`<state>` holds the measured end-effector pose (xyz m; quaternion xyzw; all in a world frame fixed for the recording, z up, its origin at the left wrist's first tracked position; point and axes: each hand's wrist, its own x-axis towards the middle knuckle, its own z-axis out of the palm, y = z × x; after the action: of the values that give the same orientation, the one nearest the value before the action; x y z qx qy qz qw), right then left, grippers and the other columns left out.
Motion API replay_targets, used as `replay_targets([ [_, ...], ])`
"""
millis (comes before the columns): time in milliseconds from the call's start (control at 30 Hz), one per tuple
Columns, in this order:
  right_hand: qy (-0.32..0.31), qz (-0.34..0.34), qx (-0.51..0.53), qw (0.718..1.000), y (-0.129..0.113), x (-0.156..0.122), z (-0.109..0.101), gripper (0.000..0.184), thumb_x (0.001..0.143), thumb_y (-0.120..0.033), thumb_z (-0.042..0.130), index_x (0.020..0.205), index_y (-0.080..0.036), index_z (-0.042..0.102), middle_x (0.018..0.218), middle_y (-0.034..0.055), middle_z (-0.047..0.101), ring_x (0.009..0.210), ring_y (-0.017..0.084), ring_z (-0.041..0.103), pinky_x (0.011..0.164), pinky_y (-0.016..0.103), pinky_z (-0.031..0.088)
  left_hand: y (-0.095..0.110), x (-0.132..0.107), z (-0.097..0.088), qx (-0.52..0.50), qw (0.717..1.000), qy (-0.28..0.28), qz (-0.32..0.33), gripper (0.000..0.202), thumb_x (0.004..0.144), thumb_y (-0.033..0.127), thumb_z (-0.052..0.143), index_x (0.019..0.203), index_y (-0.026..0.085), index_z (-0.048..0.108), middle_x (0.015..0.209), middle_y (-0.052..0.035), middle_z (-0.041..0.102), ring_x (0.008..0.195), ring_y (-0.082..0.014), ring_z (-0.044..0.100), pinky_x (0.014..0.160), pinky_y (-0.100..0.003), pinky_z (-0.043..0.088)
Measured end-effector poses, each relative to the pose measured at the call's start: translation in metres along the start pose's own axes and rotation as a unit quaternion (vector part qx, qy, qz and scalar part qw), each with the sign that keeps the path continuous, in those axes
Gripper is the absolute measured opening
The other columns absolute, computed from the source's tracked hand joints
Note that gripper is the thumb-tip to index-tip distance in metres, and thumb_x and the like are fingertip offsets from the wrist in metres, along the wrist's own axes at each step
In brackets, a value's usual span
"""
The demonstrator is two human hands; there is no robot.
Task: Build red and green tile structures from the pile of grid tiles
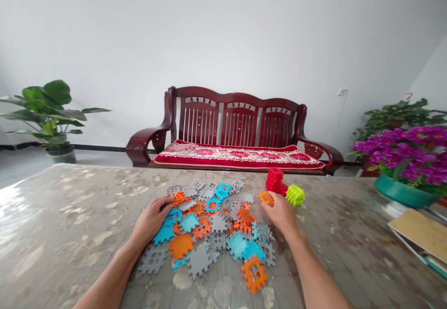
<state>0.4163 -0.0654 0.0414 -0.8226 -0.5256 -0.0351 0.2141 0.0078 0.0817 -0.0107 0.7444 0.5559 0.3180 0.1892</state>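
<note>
A loose heap of square, notched plastic tiles spreads across the table between my hands, with grey tiles [199,258], blue tiles [237,245] and orange tiles [181,246]. My left hand [152,219] rests at the heap's left edge, fingers loosely stretched, their tips beside an orange tile [180,198] and above some blue ones. Right of the heap, my right hand [282,212] pinches an orange window-pattern tile [266,198] between thumb and fingers. Just beyond it stand a red stack of tiles [275,181] and a smaller yellow-green stack [295,195].
A patterned table [80,234] fills the foreground. Behind it is a dark red wooden bench [239,118] with a red cushion [244,156]. Purple flowers in a teal pot [405,191] and a brown folder [424,232] lie to the right; a potted plant [52,113] stands left.
</note>
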Motion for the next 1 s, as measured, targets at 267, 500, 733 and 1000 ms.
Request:
replay_targets([
  [267, 0.039, 0.156, -0.069, 0.985, 0.035, 0.003, -0.013, 0.057, 0.086, -0.051, 0.053, 0.135, -0.022, 0.055, 0.110, 0.0146, 0.070, 0.096, 0.030, 0.066, 0.078, 0.038, 0.048, 0.000, 0.001, 0.000, 0.005, 1.000, 0.002, 0.003, 0.042, 0.081, 0.043, 0.047, 0.105, 0.023, 0.074, 0.121, -0.0071, 0.071, 0.114, -0.0269, 0.063, 0.104, -0.038, 0.045],
  [500, 0.030, 0.137, -0.071, 0.987, 0.041, 0.003, -0.001, 0.058, 0.087, -0.050, 0.051, 0.137, -0.022, 0.053, 0.108, 0.0148, 0.070, 0.094, 0.030, 0.066, 0.079, 0.040, 0.048, -0.001, 0.001, 0.000, 0.004, 1.000, 0.000, 0.007, 0.042, 0.081, 0.043, 0.047, 0.106, 0.022, 0.074, 0.122, -0.0077, 0.070, 0.114, -0.0272, 0.063, 0.104, -0.038, 0.045],
  [733, 0.009, 0.121, -0.059, 0.991, 0.043, 0.004, 0.004, 0.063, 0.084, -0.046, 0.055, 0.141, -0.020, 0.048, 0.116, 0.0130, 0.069, 0.103, 0.029, 0.064, 0.084, 0.037, 0.047, 0.004, 0.000, -0.003, 0.009, 1.000, -0.013, -0.002, 0.045, 0.082, 0.044, 0.045, 0.108, 0.020, 0.073, 0.122, -0.0091, 0.069, 0.115, -0.0266, 0.062, 0.105, -0.038, 0.044],
  [1000, 0.012, 0.118, -0.041, 0.992, 0.047, 0.004, 0.010, 0.063, 0.084, -0.043, 0.054, 0.143, -0.020, 0.045, 0.120, 0.0123, 0.068, 0.105, 0.028, 0.064, 0.085, 0.037, 0.046, 0.008, -0.002, -0.005, 0.013, 1.000, -0.016, -0.009, 0.043, 0.082, 0.042, 0.045, 0.109, 0.021, 0.072, 0.122, -0.0081, 0.069, 0.115, -0.0259, 0.062, 0.104, -0.038, 0.044],
])
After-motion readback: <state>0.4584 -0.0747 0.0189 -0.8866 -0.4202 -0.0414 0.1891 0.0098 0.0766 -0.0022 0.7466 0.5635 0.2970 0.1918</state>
